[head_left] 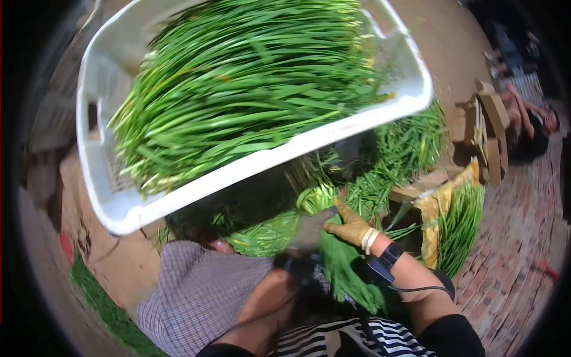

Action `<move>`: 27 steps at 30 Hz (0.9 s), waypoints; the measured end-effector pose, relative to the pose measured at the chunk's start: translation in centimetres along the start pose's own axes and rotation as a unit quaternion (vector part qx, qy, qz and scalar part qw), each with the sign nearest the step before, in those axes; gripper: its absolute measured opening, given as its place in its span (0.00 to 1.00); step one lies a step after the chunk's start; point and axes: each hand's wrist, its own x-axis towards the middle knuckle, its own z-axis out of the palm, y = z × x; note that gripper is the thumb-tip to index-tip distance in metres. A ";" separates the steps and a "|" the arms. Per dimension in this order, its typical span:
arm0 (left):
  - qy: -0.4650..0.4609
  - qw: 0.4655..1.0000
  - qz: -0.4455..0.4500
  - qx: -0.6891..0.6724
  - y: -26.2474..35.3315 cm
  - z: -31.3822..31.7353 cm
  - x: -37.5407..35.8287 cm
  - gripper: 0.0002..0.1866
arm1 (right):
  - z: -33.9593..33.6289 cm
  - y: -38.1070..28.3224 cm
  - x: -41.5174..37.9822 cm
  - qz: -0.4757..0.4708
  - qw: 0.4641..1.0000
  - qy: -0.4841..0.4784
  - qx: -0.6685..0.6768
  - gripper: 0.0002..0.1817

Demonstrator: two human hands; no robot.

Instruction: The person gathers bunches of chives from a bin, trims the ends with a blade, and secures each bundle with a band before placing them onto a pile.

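My right hand (352,229), in a yellowish glove, is closed around a bunch of garlic chives (345,271) whose green leaves hang down over my lap. My left hand (310,231) is a grey-brown blur just left of it; its fingers cannot be made out. Pale cut stalk ends (317,199) show just above the hands. Beyond them stands a white plastic crate (238,184), filled with long garlic chives (250,89) laid side by side.
Loose green leaves (410,140) are heaped right of the crate. More chives (461,229) lie by a yellow sack (429,229) and wooden pieces (425,183). A checked cloth (196,291) covers my left side. Another person (529,128) sits at far right near cardboard (492,128).
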 end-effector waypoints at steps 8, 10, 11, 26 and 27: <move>-0.246 0.874 -0.385 0.169 3.5 -10.5 5.4 0.14 | 4.1 11.4 7.6 0.029 0.877 0.136 0.459 0.22; -0.220 0.866 -0.332 0.302 0.2 -12.1 5.7 0.20 | 5.1 12.8 10.5 0.079 0.885 0.261 0.378 0.17; -0.179 0.819 -0.297 0.456 7.4 -11.1 7.6 0.23 | 4.8 12.2 10.6 0.125 0.903 0.254 0.324 0.17; -0.166 0.769 -0.223 0.575 -3.3 -9.8 6.8 0.33 | 0.8 16.0 6.7 0.081 0.832 0.461 0.300 0.20; -0.174 0.773 -0.220 0.569 -3.8 -8.8 7.0 0.33 | 1.3 15.8 6.5 0.067 0.860 0.430 0.266 0.20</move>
